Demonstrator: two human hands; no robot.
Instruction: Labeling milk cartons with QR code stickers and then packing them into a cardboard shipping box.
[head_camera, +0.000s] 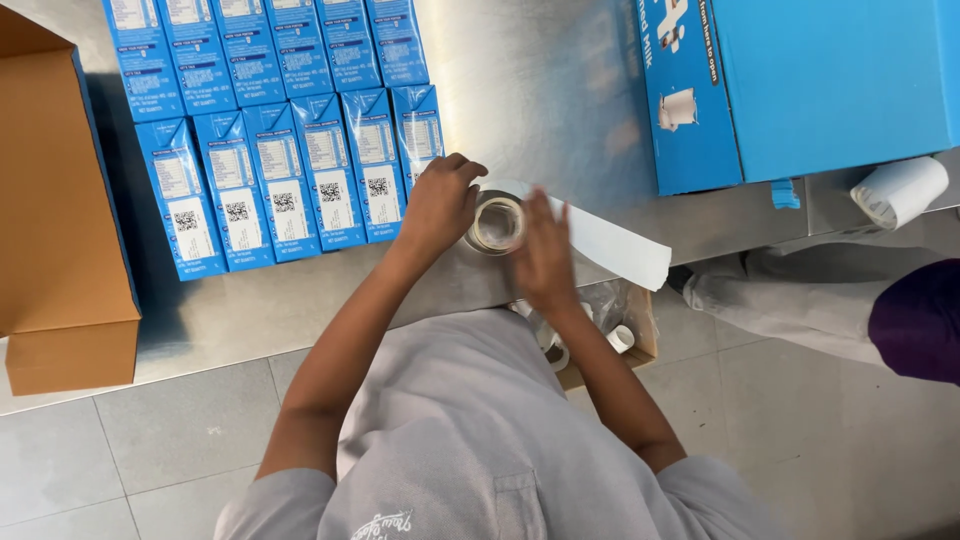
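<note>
Holding a roll of clear tape (496, 222) on edge near the front rim of the steel table (530, 90), I work it with both hands. My left hand (438, 205) curls over the roll from nine o'clock, fingers closed on its rim; my right hand (545, 258) lies at four o'clock, flat and somewhat motion-blurred, so I cannot tell whether it pinches anything. A white strip (610, 243) runs from the roll toward three o'clock, its far end hanging past the table edge.

Handling, as I judge it — the roll is light and stiff at its core, slick on its outer face, best gripped across the rim or through the hole; the strip is thin and limp and would crease or cling if pulled carelessly.

At ten o'clock stands a shrink-wrapped pack of blue cartons (290, 175). At nine o'clock — an open brown cardboard box (60, 250). At one o'clock, a large blue box (800, 90); at three o'clock, a white paper roll (900, 190).
</note>
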